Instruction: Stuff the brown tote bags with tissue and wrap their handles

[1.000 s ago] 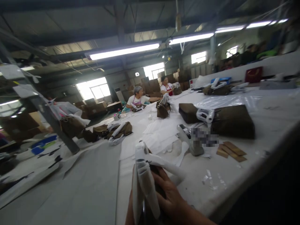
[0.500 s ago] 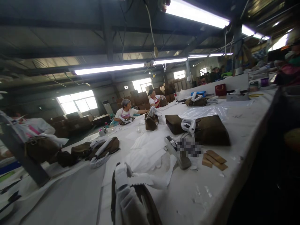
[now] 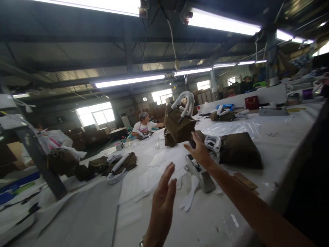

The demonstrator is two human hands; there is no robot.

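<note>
A brown bag (image 3: 177,125) with white-wrapped handles is tilted above the table, just beyond my right hand (image 3: 199,150). That hand is stretched forward with thumb and fingers apart, and its fingertips are close to the bag's lower right corner; whether they touch it I cannot tell. My left hand (image 3: 163,202) is raised over the near part of the table, fingers extended, holding nothing. Under my right hand lies a grey tape dispenser (image 3: 205,180). Another brown bag (image 3: 239,149) with wrapped handles lies to the right.
White strips (image 3: 190,195) and brown card pieces (image 3: 245,181) lie on the white table (image 3: 195,228). More brown bags (image 3: 125,163) are at the left, near a slanted metal post (image 3: 43,161). Two people work across the table. A red box (image 3: 252,102) stands farther back.
Both my hands have come into view. The brown bag that was close in front is gone from there, and one is now tilted above the table farther away. The view has shifted slightly.
</note>
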